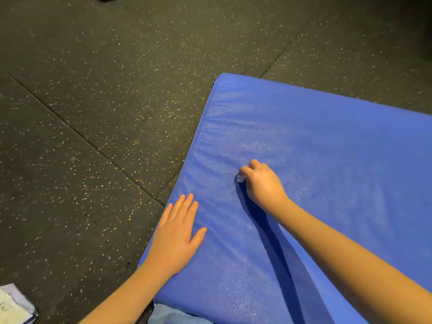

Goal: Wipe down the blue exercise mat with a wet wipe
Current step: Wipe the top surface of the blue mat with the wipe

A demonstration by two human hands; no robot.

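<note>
The blue exercise mat [327, 141] lies on the floor and fills the right half of the view, its far left corner at the upper middle. My right hand [263, 183] is curled into a fist around a small bunched white wet wipe [240, 178] and holds it down on the mat near its left side. Only a bit of the wipe shows at the knuckles. My left hand [178, 232] lies flat with straight fingers on the mat's left edge, nearer to me. Part of the mat surface around the fist has a wet sheen.
Dark speckled rubber floor tiles [93, 113] surround the mat to the left and beyond. A pale packet or cloth [14, 305] lies on the floor at the bottom left corner. Light blue fabric [168, 315] shows at the bottom edge below the mat.
</note>
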